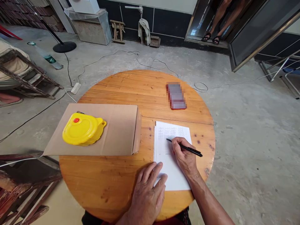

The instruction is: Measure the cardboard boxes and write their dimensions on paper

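The right hand (186, 160) has its fingers pinched round a black pen (192, 150); the paper (174, 179) lies beneath them. Whether the tip touches it cannot be told. The left hand (147, 194), fingers loosely spread and gripping nothing, lies over the sheet's lower left edge. If it presses too lightly, the paper could skid on the smooth worktop (110, 178), pulling a stroke crooked. What looks like a second sheet peeks out beyond the left fingertips, so layers might slip apart. Left of those fingers, an outward sweep could nudge the cardboard box (122, 131) and unsettle the yellow case (82, 129) on top.
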Motion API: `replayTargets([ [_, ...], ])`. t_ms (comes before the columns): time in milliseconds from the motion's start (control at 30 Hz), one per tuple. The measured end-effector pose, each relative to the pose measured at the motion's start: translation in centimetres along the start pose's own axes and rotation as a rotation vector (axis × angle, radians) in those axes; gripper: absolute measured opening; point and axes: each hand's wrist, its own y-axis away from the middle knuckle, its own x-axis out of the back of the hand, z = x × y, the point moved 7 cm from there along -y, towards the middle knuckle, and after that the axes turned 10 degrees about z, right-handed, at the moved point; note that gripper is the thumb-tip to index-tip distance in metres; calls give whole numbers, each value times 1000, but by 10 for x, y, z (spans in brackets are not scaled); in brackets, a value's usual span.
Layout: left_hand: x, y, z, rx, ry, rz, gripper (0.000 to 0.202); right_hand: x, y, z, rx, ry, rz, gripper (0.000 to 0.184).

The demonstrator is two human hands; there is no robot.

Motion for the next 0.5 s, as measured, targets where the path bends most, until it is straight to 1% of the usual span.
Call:
replayTargets([
  [267, -1, -1, 0, -10, -3, 7, 23, 4, 2, 7, -38, -62, 63, 20],
  [500, -1, 0, -1, 1, 14, 0, 24, 4, 1, 7, -36, -43, 65, 21],
])
